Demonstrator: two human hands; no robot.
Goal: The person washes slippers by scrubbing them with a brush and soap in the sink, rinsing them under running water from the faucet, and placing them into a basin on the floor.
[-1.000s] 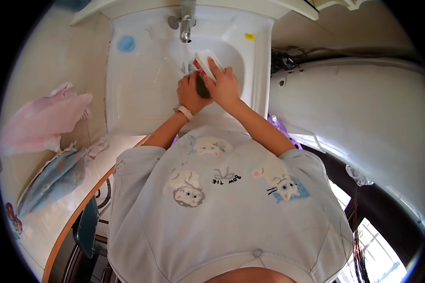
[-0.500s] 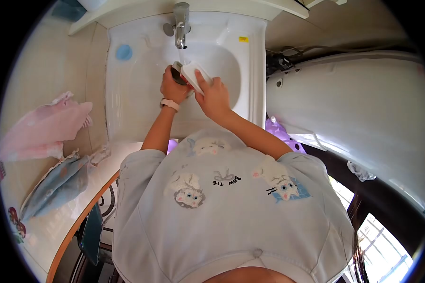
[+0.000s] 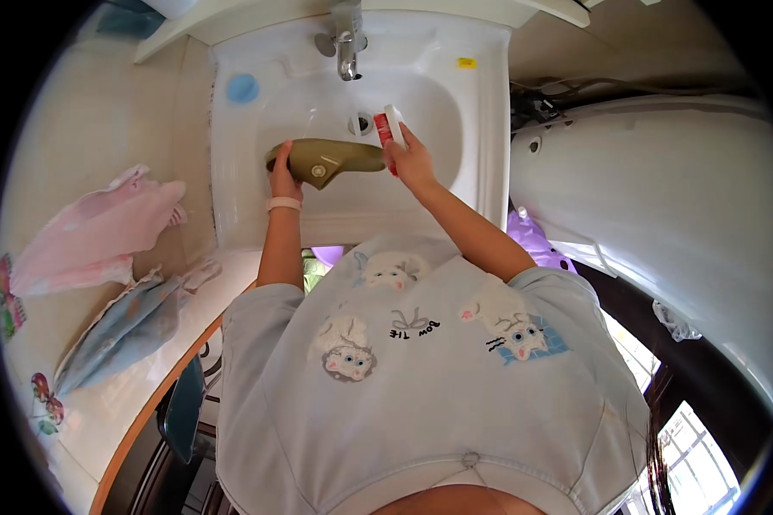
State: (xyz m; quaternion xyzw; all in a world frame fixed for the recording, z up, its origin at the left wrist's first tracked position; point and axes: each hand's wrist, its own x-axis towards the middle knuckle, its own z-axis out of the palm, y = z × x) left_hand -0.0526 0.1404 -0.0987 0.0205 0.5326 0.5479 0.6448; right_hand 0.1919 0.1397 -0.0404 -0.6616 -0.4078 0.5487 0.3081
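Note:
An olive-green shoe (image 3: 339,159) lies level over the white sink (image 3: 232,189), with its heel end gripped by my left hand (image 3: 284,176). Opposite it, my right hand (image 3: 413,160) is closed around a white-backed brush (image 3: 394,124) with red bristles. The bristles face left and are close to the shoe's toe; whether they touch it is hard to tell. Above both hands stands the chrome faucet (image 3: 347,56), and the drain (image 3: 361,124) shows between the faucet and the shoe.
A light blue disc (image 3: 242,87) sits on the sink's upper left. Pink cloth (image 3: 94,232) and blue cloth (image 3: 129,330) lie at the left. A white appliance (image 3: 653,197) stands at the right, beside a purple bag (image 3: 534,240).
The shoe has turned sideways and now shows its full length. My left hand has moved left and down to the heel; the brush has turned upright at the toe end.

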